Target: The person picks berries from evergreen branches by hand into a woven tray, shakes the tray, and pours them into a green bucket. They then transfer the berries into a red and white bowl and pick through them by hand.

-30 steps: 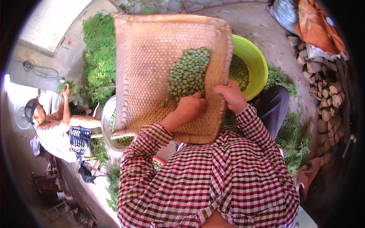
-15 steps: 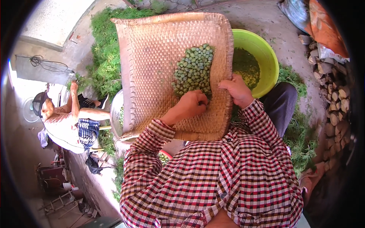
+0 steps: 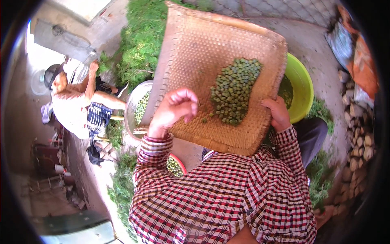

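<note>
A woven winnowing tray point(image 3: 195, 44) lies tilted across my lap. On its right half sits a pile of small, round, green fruits or cones point(image 3: 235, 89), with a few loose ones near the lower edge. My right hand point(image 3: 278, 113) grips the tray's right edge, thumb on top and fingers underneath. Raised over the tray's lower left side, my left hand point(image 3: 172, 110) has its fingers curled in toward the thumb. Whatever may be between those fingers is hidden. A metal basin point(image 3: 132, 105) holding paler green pieces stands just left of the tray, partly covered by it.
A lime-green tub point(image 3: 302, 91) stands at the right, by my knee. Below my left arm is a red-rimmed container point(image 3: 178, 160) of green pieces. Feathery green branches point(image 3: 140, 44) lie around. Another person point(image 3: 77, 97) sits at left. Firewood point(image 3: 357, 142) is stacked at right.
My left hand has lifted off the pile and moved left to the tray's side. The tray sits farther right in view and is turned slightly clockwise. My right hand keeps its edge grip.
</note>
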### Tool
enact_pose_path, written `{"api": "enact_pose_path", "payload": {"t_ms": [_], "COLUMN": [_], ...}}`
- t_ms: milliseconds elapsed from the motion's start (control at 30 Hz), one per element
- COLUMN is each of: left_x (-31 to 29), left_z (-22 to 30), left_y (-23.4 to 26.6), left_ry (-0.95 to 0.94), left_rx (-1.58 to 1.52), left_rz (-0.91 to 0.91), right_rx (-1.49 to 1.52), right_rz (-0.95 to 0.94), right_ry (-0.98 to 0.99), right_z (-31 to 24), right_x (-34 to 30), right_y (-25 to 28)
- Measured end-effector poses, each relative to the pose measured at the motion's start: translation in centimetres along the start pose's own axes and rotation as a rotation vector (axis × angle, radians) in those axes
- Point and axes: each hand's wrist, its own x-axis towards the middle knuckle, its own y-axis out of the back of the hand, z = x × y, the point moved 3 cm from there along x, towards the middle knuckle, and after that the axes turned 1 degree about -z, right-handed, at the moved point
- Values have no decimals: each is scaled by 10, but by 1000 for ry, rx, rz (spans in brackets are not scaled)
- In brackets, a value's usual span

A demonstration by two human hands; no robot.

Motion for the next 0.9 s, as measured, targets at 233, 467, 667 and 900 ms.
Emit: {"api": "enact_pose_path", "payload": {"t_ms": [233, 467, 667, 900], "left_x": [-114, -130, -107, -136], "left_z": [-99, -229, -223, -256], "left_y": [-4, -6, -35, -52], "left_ry": [260, 118, -357, -335], "left_rx": [659, -662, -1097, -1236], "left_rz": [-558, 185, 439, 939], "right_rx": [-35, -80, -194, -313], "right_rz": [-153, -223, -325, -583], "right_ry": [27, 72, 120, 55], "right_z": [-2, -2, -8, -1], "right_x": [2, 16, 13, 3], "right_y": [-4, 17, -2, -68]}}
